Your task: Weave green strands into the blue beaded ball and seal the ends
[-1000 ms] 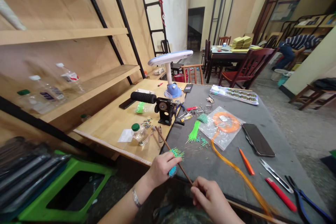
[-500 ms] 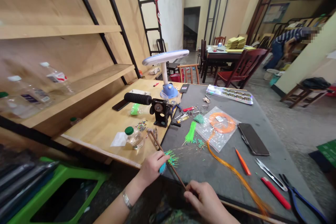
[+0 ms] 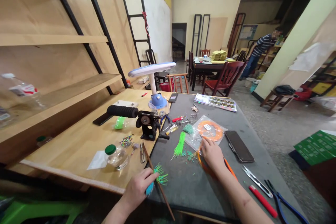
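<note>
My left hand (image 3: 139, 185) is closed round a thin brown stick (image 3: 165, 199), at the spot where a bundle of bright green and blue bristle-like strands (image 3: 160, 175) sticks out around it. The stick slants over the table's front edge. My right hand (image 3: 212, 154) reaches forward over orange strands (image 3: 201, 164) by a clear plastic bag (image 3: 191, 143) with an orange coil (image 3: 219, 133) in it. Its fingers are stretched out and partly apart at the bag's near edge; whether they touch the strands I cannot tell. An orange pointed tool (image 3: 231, 169) is partly behind my right forearm.
Green strands (image 3: 180, 144) and small teal beads (image 3: 190, 155) lie left of the bag. A black crank device (image 3: 148, 124), a green-capped bottle (image 3: 118, 159) and a lamp (image 3: 157, 100) stand leftward. Right are a phone (image 3: 240, 147), snips (image 3: 257, 181), a red tool (image 3: 262, 201) and pliers (image 3: 285, 203).
My right hand has let go of the stick's lower end and moved forward and right to the orange strands. My left hand keeps the stick, now lower and further left in view.
</note>
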The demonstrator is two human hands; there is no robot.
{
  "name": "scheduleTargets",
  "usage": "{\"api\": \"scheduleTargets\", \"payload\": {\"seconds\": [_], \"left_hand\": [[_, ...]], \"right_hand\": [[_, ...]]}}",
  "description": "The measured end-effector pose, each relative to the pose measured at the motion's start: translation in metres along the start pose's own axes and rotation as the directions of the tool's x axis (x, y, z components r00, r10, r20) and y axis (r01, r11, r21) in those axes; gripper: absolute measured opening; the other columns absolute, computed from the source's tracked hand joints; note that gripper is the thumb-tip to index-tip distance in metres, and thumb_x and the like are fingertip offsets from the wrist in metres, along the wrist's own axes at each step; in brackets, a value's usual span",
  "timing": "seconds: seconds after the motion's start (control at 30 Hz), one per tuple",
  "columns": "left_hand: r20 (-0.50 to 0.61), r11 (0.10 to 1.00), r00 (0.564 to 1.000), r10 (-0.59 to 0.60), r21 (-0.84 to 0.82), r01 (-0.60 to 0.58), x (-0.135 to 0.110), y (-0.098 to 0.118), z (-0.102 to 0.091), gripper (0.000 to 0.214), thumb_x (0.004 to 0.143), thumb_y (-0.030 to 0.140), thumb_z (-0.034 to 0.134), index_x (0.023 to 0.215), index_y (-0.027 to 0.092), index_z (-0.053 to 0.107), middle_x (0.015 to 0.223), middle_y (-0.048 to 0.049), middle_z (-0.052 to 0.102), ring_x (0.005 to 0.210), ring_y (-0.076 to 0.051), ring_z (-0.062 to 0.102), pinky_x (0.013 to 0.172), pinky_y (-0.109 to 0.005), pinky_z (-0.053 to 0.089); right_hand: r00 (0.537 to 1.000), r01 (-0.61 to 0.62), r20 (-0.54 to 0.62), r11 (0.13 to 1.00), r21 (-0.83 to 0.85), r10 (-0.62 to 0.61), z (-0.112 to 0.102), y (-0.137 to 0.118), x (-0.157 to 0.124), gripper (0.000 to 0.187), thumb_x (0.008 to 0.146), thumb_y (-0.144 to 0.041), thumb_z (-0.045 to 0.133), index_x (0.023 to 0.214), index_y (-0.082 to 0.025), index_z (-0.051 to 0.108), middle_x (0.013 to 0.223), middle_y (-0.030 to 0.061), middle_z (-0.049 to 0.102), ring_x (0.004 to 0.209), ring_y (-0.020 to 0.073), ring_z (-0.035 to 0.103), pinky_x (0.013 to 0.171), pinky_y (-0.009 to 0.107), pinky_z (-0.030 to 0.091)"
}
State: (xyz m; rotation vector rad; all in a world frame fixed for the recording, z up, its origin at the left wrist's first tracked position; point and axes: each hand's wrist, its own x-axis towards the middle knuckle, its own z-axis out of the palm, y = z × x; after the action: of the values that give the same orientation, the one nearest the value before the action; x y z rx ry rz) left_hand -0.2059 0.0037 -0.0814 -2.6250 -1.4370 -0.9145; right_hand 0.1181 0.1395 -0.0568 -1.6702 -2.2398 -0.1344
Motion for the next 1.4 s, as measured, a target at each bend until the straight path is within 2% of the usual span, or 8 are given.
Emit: {"api": "scheduleTargets", "payload": {"seconds": [0.23, 0.43, 0.6, 0.77, 0.97, 1.13, 1.3, 1.4], "left_hand": [[0.026, 1.000, 0.999, 0.029, 0.005, -0.029, 0.020, 0.000, 0.009, 0.036, 0.079, 0.004, 0.042, 0.103, 0.019, 0.065, 0.080, -0.0054, 0.060, 0.073, -0.016, 0.060, 0.063, -0.022, 0.050], [0.064, 0.999, 0.998, 0.006, 0.037, -0.008, 0.028, -0.003, 0.015, 0.034, 0.080, 0.005, 0.041, 0.103, 0.019, 0.063, 0.082, -0.0059, 0.059, 0.074, -0.017, 0.060, 0.065, -0.025, 0.050], [0.127, 0.998, 0.990, -0.061, 0.029, 0.058, 0.034, 0.000, 0.012, 0.040, 0.074, 0.002, 0.041, 0.103, 0.021, 0.062, 0.084, -0.0055, 0.059, 0.076, -0.017, 0.059, 0.066, -0.025, 0.049], [0.103, 0.996, 0.990, -0.092, -0.003, 0.093, 0.042, 0.001, 0.009, 0.043, 0.067, 0.001, 0.043, 0.100, 0.021, 0.063, 0.097, -0.0078, 0.059, 0.085, -0.018, 0.061, 0.073, -0.027, 0.051], [0.106, 0.996, 0.991, -0.079, -0.021, 0.081, 0.043, 0.000, 0.012, 0.046, 0.068, 0.001, 0.043, 0.103, 0.022, 0.063, 0.102, -0.0074, 0.062, 0.089, -0.018, 0.063, 0.075, -0.026, 0.052], [0.144, 0.998, 0.988, -0.054, -0.010, 0.055, 0.046, 0.003, 0.011, 0.058, 0.067, 0.002, 0.043, 0.120, 0.024, 0.056, 0.109, -0.0070, 0.063, 0.096, -0.019, 0.062, 0.081, -0.027, 0.052], [0.196, 0.995, 0.978, -0.069, -0.051, 0.081, 0.046, 0.006, 0.007, 0.048, 0.063, 0.002, 0.047, 0.103, 0.022, 0.062, 0.105, -0.0072, 0.063, 0.095, -0.021, 0.062, 0.081, -0.031, 0.052], [0.178, 0.987, 0.979, -0.100, -0.107, 0.120, 0.046, 0.010, 0.002, 0.049, 0.063, 0.002, 0.048, 0.106, 0.022, 0.062, 0.109, -0.0072, 0.063, 0.095, -0.021, 0.062, 0.081, -0.030, 0.051]], "right_hand": [[0.997, 0.078, -0.020, 0.997, 0.002, -0.078, 0.027, 0.029, 0.018, 0.038, 0.090, -0.018, 0.038, 0.123, -0.013, 0.057, 0.127, 0.0146, 0.058, 0.119, 0.0251, 0.049, 0.100, 0.038, 0.037], [0.992, 0.124, -0.008, 0.992, 0.019, -0.124, 0.032, 0.047, 0.036, 0.039, 0.092, -0.021, 0.035, 0.124, -0.012, 0.057, 0.127, 0.0145, 0.058, 0.119, 0.0247, 0.049, 0.100, 0.038, 0.039], [0.988, 0.155, -0.011, 0.987, 0.039, -0.154, 0.036, 0.053, 0.047, 0.039, 0.093, -0.021, 0.035, 0.124, -0.014, 0.057, 0.128, 0.0139, 0.058, 0.120, 0.0250, 0.049, 0.102, 0.040, 0.038], [0.983, 0.182, -0.010, 0.981, 0.062, -0.181, 0.038, 0.057, 0.057, 0.038, 0.092, -0.021, 0.037, 0.123, -0.014, 0.058, 0.127, 0.0137, 0.058, 0.120, 0.0250, 0.049, 0.103, 0.039, 0.038], [0.981, 0.191, 0.015, 0.978, 0.086, -0.193, 0.038, 0.062, 0.064, 0.039, 0.091, -0.021, 0.037, 0.126, -0.017, 0.056, 0.130, 0.0110, 0.056, 0.122, 0.0229, 0.048, 0.102, 0.037, 0.039], [0.979, 0.198, 0.028, 0.975, 0.103, -0.202, 0.030, 0.064, 0.066, 0.037, 0.089, -0.021, 0.040, 0.122, -0.016, 0.058, 0.128, 0.0108, 0.058, 0.119, 0.0224, 0.051, 0.099, 0.035, 0.042], [0.976, 0.218, 0.004, 0.968, 0.121, -0.220, 0.014, 0.052, 0.060, 0.035, 0.087, -0.017, 0.043, 0.116, -0.014, 0.062, 0.119, 0.0101, 0.064, 0.114, 0.0245, 0.053, 0.103, 0.037, 0.037], [0.983, 0.184, -0.038, 0.973, 0.140, -0.180, 0.003, 0.037, 0.049, 0.033, 0.087, -0.017, 0.043, 0.113, -0.014, 0.064, 0.117, 0.0115, 0.065, 0.112, 0.0266, 0.052, 0.101, 0.038, 0.037]]}}
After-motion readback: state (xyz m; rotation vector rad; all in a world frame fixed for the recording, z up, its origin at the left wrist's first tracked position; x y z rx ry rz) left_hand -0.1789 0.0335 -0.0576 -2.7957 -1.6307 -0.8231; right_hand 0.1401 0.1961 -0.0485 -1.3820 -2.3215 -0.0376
